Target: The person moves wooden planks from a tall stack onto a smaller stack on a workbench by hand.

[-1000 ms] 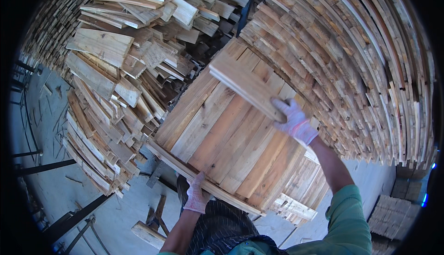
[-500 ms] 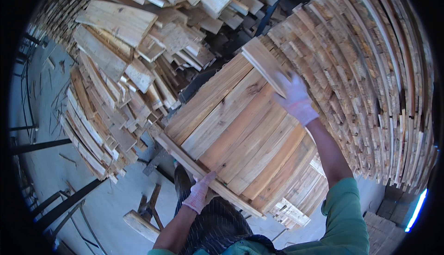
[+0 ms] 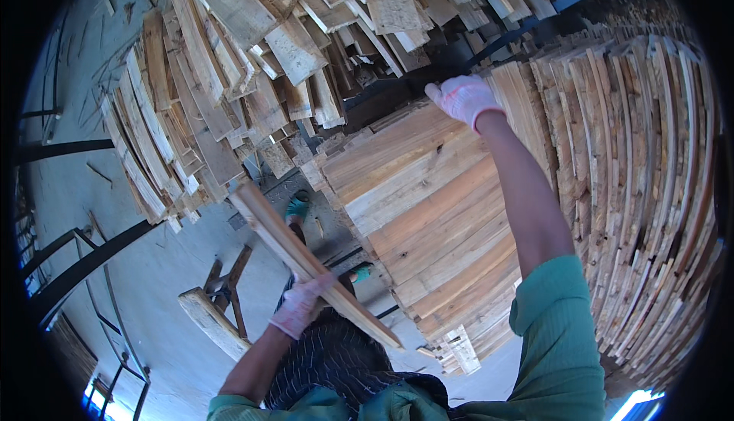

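Gripping a board [image 3: 279,234] about its middle with the left hand [image 3: 300,306], with gloved fingers closed around it. Holding it aslant over the floor [image 3: 176,267], to the left of the stack [image 3: 436,238] and apart from its top, with one end toward the upper left and the other toward the lower right, just in front of the dark striped apron [image 3: 336,367]. Stretched out to the far edge of the stack with the right hand [image 3: 466,100], also gloved, below a rolled green sleeve [image 3: 558,314]; bent at the fingers, but impossible to tell how far open or whether holding anything. Close along the right of the stack, a plank wall [image 3: 634,176]. Toward the upper left, a loose pile [image 3: 229,62]. Between board and stack, down on the floor, green shoes [image 3: 298,205]. At lower left, a wooden stool [image 3: 210,318] near a black frame [image 3: 92,265].
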The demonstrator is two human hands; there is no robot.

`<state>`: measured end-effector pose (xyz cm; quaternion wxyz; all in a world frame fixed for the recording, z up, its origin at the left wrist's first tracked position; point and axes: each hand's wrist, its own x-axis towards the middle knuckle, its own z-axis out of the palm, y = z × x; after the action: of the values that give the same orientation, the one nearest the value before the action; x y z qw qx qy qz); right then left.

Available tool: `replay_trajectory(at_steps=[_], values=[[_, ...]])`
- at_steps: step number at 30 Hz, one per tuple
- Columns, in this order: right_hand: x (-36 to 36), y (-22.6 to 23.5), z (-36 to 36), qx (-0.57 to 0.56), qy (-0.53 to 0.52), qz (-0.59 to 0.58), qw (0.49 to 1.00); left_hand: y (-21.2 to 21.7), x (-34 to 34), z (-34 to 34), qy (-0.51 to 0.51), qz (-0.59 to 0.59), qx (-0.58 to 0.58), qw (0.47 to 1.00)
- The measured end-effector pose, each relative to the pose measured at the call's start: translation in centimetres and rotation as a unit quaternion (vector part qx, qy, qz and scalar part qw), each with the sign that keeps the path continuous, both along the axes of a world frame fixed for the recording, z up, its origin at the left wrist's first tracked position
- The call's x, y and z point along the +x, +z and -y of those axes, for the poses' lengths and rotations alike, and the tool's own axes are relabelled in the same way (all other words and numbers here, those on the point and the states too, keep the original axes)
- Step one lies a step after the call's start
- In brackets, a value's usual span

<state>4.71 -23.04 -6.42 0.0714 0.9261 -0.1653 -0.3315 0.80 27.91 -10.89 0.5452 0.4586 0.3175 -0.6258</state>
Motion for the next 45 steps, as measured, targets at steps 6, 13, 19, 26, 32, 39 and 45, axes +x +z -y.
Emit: replay_trajectory(at_steps=[6,13,19,26,32,39,45], values=[[-1.5,-1.8,-1.7,-0.073,0.057,0.108,0.99,3.7,0.6,12.5,-0.267,0.109,0.085,0.954],[-3.1,-4.6,-1.3,-0.018,-0.071,0.354,0.933,-1.1,-3.2,9.0,-0.205,0.193,-0.015,0.96],[-2.4,-4.6,-2.4,-0.033,-0.084,0.347,0.933,-0.7,-0.7,7.0,-0.149,0.131,-0.041,0.979],[-2.9,-1.1,-7.2,-0.116,-0.099,0.459,0.875,0.0,-0.5,10.0,-0.239,0.169,0.01,0.956],[-21.2,7.4,-30.2,0.495,-0.27,0.214,0.798,7.6,1.6,6.7,-0.027,0.022,-0.185,0.982],[-27.2,12.7,-33.6,0.253,-0.418,0.232,0.841,8.2,-3.5,12.3,-0.142,0.161,-0.147,0.966],[-30.5,2.8,-32.3,0.031,-0.319,0.255,0.912,6.9,-5.2,5.4,-0.044,0.168,-0.088,0.981]])
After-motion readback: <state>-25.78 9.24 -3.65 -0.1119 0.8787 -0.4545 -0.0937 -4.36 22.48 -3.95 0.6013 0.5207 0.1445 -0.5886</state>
